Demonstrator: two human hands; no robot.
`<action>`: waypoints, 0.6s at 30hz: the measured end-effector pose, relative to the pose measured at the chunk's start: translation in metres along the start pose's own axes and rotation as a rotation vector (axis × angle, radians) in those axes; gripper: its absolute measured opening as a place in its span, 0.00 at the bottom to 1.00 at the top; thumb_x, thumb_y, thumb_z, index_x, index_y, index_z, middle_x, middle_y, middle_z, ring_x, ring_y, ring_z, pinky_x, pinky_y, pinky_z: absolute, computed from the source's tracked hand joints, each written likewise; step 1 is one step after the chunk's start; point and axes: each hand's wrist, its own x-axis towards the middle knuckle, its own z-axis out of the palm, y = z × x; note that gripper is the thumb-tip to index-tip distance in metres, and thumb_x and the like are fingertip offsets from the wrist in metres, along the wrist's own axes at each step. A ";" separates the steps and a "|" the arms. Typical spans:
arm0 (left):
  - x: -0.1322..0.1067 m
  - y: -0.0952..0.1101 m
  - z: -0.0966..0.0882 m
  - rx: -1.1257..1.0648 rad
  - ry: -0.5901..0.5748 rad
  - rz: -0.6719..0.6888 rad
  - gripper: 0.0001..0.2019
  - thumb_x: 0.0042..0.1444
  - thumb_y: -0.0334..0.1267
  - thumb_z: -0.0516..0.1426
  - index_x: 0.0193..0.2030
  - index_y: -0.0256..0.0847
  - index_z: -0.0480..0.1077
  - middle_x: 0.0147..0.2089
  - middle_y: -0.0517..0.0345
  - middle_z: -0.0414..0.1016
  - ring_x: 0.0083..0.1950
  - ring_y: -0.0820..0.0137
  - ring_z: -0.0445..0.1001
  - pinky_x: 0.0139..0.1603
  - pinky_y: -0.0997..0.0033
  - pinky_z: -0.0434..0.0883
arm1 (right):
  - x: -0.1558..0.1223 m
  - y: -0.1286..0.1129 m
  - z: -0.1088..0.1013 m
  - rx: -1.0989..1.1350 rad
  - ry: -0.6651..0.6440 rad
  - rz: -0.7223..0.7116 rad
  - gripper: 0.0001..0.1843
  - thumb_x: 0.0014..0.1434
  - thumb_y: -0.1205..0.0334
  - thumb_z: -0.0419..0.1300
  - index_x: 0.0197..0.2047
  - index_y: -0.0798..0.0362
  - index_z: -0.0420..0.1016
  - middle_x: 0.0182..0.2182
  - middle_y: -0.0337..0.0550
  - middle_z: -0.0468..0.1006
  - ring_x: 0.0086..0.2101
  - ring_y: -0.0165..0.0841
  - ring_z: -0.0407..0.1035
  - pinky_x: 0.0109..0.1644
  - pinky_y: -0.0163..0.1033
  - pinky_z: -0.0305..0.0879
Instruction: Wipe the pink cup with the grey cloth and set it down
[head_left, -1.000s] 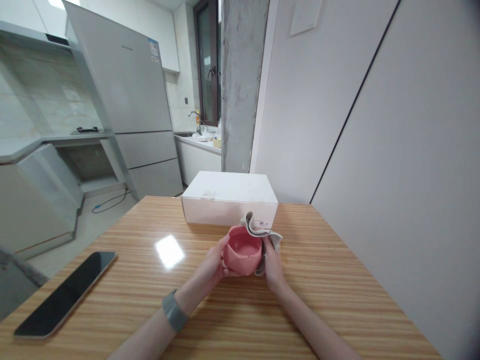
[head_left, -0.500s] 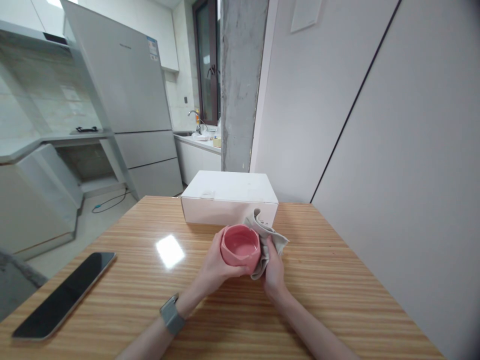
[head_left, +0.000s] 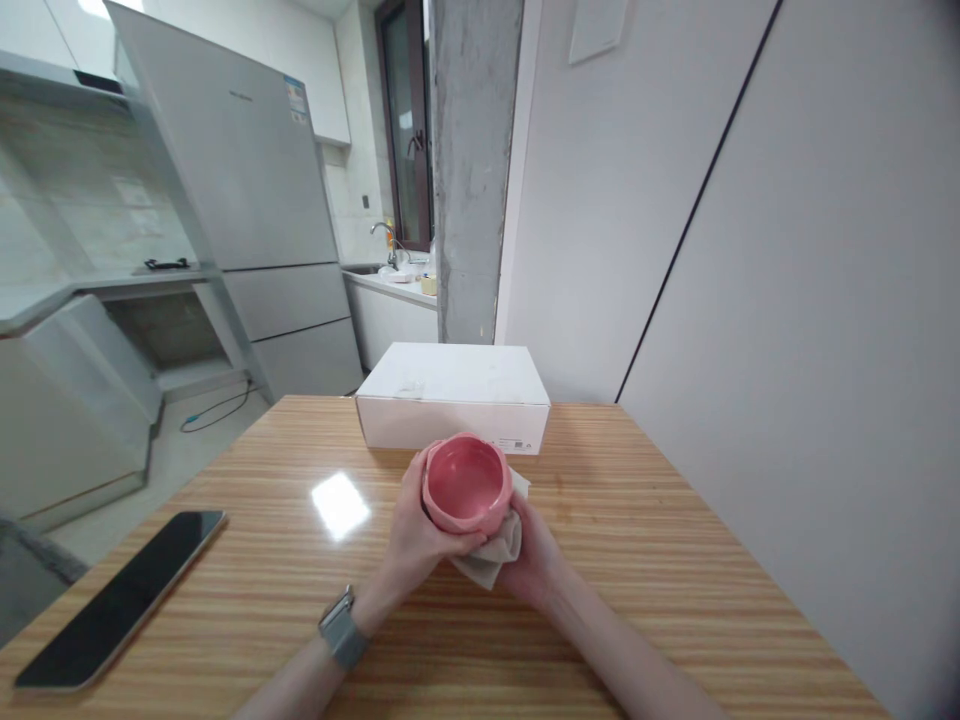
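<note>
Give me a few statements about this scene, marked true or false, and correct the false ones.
The left hand grips the pink bowl. True.
The grey cloth is in the left hand. False: the right hand holds it against the bowl.
A white box sits behind the bowl on the wooden table. True.
The grey wristband is on the right wrist. False: it is on the left wrist.
The black tablet lies to the right of the hands. False: it lies to their left.

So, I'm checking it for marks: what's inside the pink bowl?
Inside the pink bowl only smooth pink surface shows, nothing else. Its underside cannot be seen, covered by the grey cloth and the right hand.
</note>
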 end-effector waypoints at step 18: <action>-0.004 -0.003 0.009 -0.002 -0.016 -0.080 0.49 0.29 0.37 0.71 0.60 0.43 0.52 0.60 0.47 0.60 0.60 0.56 0.63 0.61 0.55 0.60 | -0.004 -0.022 -0.001 -0.013 0.263 -0.282 0.19 0.61 0.51 0.53 0.46 0.54 0.74 0.37 0.44 0.81 0.42 0.37 0.75 0.46 0.42 0.70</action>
